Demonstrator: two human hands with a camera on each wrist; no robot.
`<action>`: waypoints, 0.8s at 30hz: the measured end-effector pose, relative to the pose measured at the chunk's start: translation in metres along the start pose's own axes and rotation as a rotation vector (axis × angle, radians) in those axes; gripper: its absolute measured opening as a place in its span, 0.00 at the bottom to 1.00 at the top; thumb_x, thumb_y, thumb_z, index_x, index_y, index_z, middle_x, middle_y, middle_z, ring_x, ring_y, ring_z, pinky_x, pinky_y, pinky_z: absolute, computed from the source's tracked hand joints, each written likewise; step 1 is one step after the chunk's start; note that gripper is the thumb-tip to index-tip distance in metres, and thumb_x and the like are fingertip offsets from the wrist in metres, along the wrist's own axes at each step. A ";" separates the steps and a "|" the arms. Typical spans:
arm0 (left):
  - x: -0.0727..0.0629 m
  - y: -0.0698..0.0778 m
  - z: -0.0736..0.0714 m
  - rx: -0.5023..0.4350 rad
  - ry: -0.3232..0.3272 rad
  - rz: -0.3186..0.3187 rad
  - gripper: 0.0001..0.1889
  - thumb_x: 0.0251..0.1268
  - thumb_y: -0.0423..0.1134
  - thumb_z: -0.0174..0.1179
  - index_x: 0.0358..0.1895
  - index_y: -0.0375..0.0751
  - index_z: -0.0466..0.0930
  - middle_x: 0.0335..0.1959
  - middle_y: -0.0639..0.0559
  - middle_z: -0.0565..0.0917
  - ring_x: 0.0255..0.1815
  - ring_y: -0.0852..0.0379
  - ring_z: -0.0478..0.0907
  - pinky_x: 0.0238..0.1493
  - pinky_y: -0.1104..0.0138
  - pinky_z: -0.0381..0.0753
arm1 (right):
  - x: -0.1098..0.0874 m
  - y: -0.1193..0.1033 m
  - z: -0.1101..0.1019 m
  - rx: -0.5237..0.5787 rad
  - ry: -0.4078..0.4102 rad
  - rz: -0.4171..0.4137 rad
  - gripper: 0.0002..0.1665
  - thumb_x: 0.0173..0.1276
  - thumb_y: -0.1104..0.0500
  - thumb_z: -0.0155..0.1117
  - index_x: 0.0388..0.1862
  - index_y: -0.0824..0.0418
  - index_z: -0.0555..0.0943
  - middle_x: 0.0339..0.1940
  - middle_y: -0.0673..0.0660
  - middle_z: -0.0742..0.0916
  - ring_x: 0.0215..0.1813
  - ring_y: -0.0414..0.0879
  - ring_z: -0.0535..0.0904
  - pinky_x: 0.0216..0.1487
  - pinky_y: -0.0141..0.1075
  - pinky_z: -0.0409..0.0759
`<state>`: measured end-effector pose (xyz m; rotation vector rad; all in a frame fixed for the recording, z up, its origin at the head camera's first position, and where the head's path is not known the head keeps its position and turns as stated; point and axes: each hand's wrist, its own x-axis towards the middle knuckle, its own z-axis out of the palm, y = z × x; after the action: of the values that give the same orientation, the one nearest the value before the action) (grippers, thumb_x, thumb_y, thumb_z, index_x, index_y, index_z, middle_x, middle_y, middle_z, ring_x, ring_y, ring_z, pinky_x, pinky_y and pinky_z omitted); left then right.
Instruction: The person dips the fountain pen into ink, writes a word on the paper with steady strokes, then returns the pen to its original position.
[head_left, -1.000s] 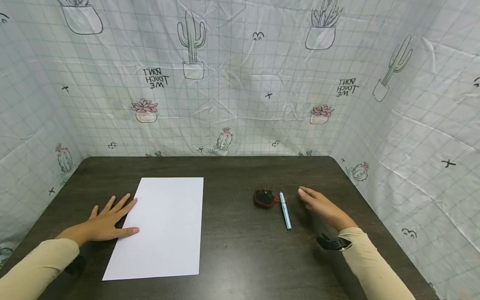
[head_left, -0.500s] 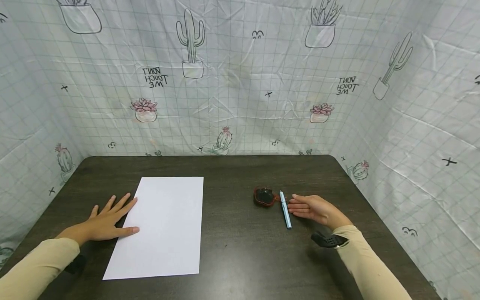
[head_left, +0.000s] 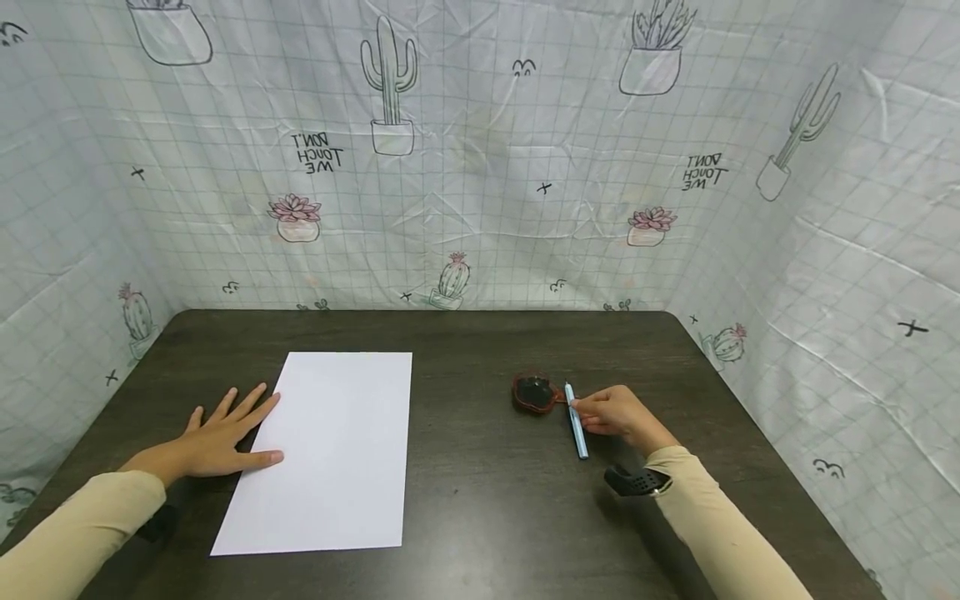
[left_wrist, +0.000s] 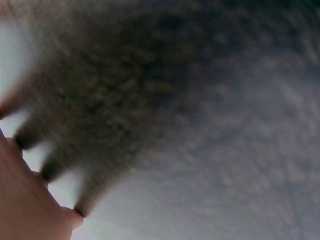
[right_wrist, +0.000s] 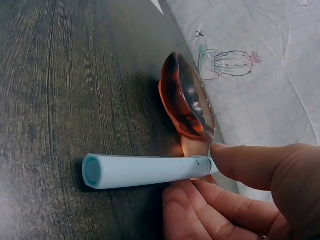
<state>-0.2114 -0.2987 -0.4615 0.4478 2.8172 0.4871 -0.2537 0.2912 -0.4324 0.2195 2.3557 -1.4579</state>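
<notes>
One left hand (head_left: 213,448) is lying spread and straight-fingered at nine o'clock on the dark wood-grained surface (head_left: 465,500), gripping nothing; its thumb is resting over the left edge of a blank sheet of white paper (head_left: 333,454). Around three o'clock, the right hand (head_left: 618,414) is pinching a light-blue pen (head_left: 577,432) between its thumb and curled fingers. That pinch is what is changing: half a second ago the fingers were stretching straight just beside the pen, and now they are meeting its upper part. The pen is apparently still resting on the surface, its narrow tip pointing almost to twelve o'clock, so the work is probably at the grasping stage rather than the lifting one. At ten o'clock from the pen, what is looking like an amber-framed hand mirror (head_left: 534,392) is lying dark side up, its handle reaching toward the pen; whether they are touching is unclear.
</notes>
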 end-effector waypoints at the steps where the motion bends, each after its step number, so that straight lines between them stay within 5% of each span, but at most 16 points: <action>1: 0.000 0.000 0.000 -0.004 -0.001 0.001 0.51 0.57 0.67 0.57 0.78 0.52 0.42 0.78 0.37 0.41 0.72 0.21 0.33 0.55 0.24 0.27 | 0.001 0.000 0.001 -0.015 0.008 -0.002 0.23 0.68 0.59 0.63 0.53 0.78 0.78 0.33 0.53 0.87 0.32 0.39 0.83 0.38 0.34 0.84; 24: -0.001 0.001 0.000 -0.009 0.001 0.002 0.51 0.57 0.67 0.58 0.78 0.53 0.42 0.78 0.37 0.41 0.72 0.21 0.33 0.55 0.23 0.28 | -0.001 -0.005 0.002 -0.032 -0.002 -0.013 0.21 0.67 0.62 0.63 0.51 0.78 0.78 0.32 0.54 0.86 0.33 0.40 0.82 0.38 0.36 0.85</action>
<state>-0.2104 -0.2981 -0.4606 0.4487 2.8149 0.5005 -0.2540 0.2876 -0.4286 0.1943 2.3814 -1.4250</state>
